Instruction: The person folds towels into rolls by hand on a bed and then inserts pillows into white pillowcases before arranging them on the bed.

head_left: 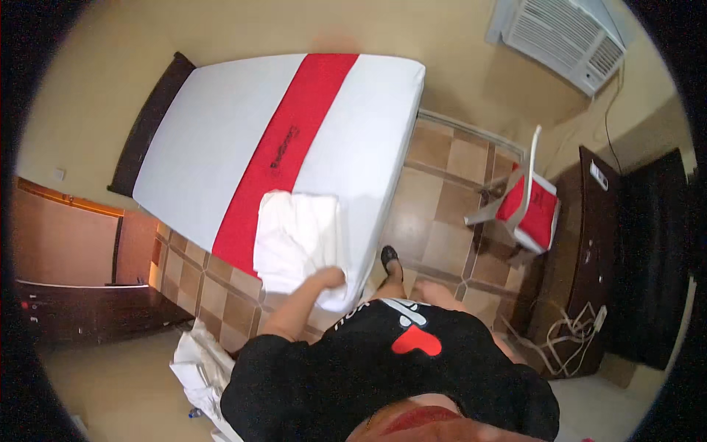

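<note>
A bed (pixel 213 125) with a white sheet and a red runner (pixel 283 147) across it fills the upper middle. A folded white linen (pixel 294 236) lies on the bed's near corner. My left hand (pixel 328 278) rests on the linen's near edge with the fingers curled into the cloth. My right hand (pixel 442 296) shows only as a pale patch low beside my black shirt, mostly hidden by my body. One foot in a black shoe (pixel 389 256) stands on the tiled floor beside the bed.
A white plastic chair (pixel 526 184) bearing a red-and-white bundle stands to the right. Behind it is a dark cabinet (pixel 589 243) with loose cables (pixel 567 339) at its foot. White cloth (pixel 195 368) is heaped on the floor lower left. A dark dresser (pixel 88 309) stands left, an air conditioner (pixel 567 33) upper right.
</note>
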A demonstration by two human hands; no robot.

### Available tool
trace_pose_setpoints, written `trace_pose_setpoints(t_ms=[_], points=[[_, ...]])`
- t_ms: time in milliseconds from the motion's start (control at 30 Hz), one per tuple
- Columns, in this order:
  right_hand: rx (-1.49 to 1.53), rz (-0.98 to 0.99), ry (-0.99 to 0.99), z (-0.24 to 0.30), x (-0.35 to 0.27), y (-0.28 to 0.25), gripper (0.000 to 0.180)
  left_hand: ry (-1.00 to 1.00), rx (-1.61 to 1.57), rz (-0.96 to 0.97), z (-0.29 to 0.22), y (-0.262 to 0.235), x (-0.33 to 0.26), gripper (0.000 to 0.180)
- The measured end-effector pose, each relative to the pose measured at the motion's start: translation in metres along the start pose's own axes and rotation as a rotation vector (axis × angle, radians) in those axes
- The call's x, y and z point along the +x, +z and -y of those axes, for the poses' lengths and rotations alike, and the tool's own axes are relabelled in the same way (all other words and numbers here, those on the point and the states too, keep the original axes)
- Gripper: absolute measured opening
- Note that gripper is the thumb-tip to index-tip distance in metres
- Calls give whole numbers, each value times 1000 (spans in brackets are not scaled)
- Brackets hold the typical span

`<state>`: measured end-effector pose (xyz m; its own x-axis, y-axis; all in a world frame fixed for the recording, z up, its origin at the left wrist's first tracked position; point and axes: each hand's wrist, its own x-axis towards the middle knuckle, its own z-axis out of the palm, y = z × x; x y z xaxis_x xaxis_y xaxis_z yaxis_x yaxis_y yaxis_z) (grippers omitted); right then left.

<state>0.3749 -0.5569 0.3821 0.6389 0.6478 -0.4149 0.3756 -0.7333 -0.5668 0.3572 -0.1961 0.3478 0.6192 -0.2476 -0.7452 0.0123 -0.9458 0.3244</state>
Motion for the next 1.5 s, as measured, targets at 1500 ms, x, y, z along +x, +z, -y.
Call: trace_pose_setpoints(t_ms=[1500], points=[[1467, 1381, 400, 29, 488, -201, 53, -167, -1061, -850, -109, -334, -17, 14]])
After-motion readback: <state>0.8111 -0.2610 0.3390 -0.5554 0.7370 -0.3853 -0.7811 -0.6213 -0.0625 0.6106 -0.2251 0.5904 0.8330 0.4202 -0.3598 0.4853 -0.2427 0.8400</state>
